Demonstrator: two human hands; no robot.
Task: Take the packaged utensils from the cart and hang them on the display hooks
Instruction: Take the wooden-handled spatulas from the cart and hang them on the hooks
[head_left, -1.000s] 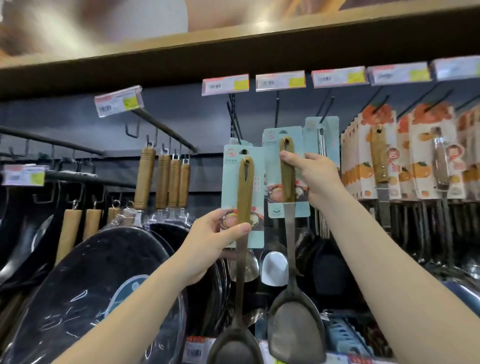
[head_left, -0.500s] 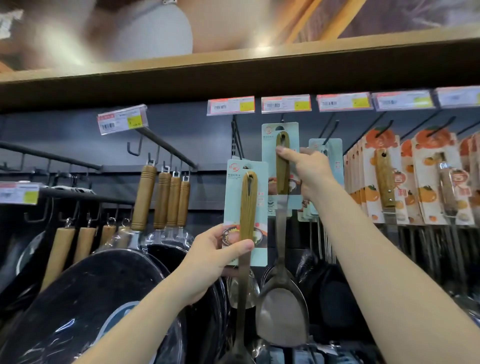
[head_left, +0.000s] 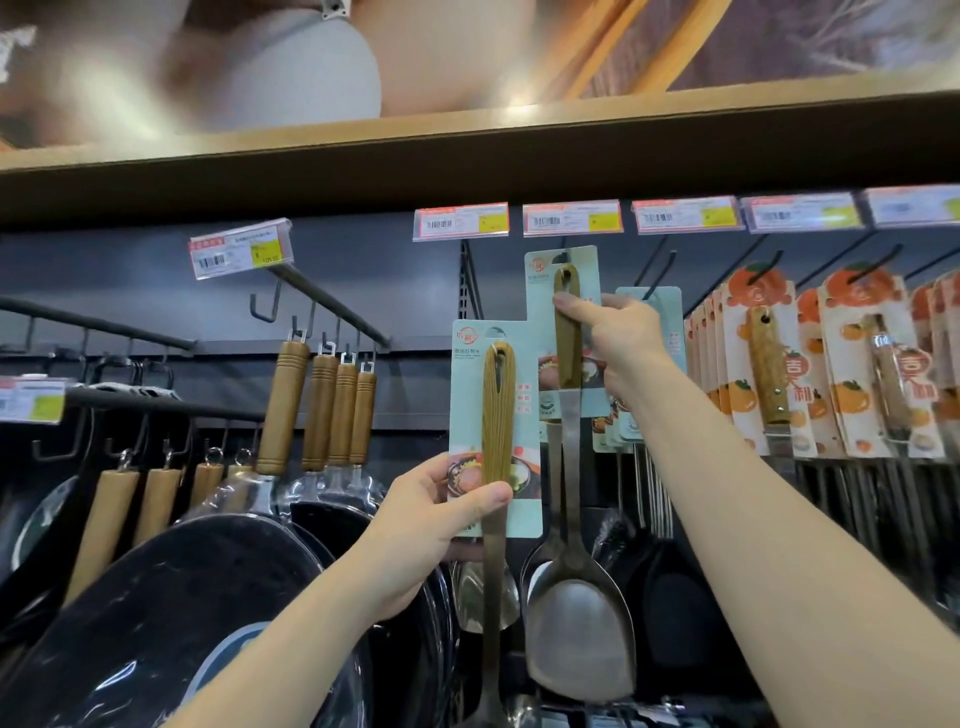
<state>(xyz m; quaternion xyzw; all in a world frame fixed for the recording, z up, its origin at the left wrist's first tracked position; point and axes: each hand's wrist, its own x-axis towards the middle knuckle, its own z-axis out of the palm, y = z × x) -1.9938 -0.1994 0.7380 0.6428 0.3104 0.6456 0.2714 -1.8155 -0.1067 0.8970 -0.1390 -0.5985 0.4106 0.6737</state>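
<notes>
My right hand (head_left: 615, 343) grips the wooden handle of a steel spatula (head_left: 577, 613) on a pale teal card (head_left: 540, 301). The card's top hole sits at the tip of a black display hook (head_left: 562, 255) under the price tags. My left hand (head_left: 431, 525) pinches the lower part of a second teal card (head_left: 467, 410) that carries a wooden-handled ladle (head_left: 497, 415), held lower and to the left of the spatula. The ladle's bowl is cut off by the bottom edge. More teal-carded utensils (head_left: 660, 312) hang behind my right hand.
Black woks (head_left: 171, 618) with wooden handles (head_left: 283, 405) hang on rails at the left. Orange-printed carded utensils (head_left: 769, 364) fill the hooks at the right. A wooden shelf (head_left: 519, 156) runs overhead, with price tags (head_left: 571, 218) along its lower edge.
My right hand has raised the spatula card up to the hook tip. My left hand with the ladle card has stayed about where it was.
</notes>
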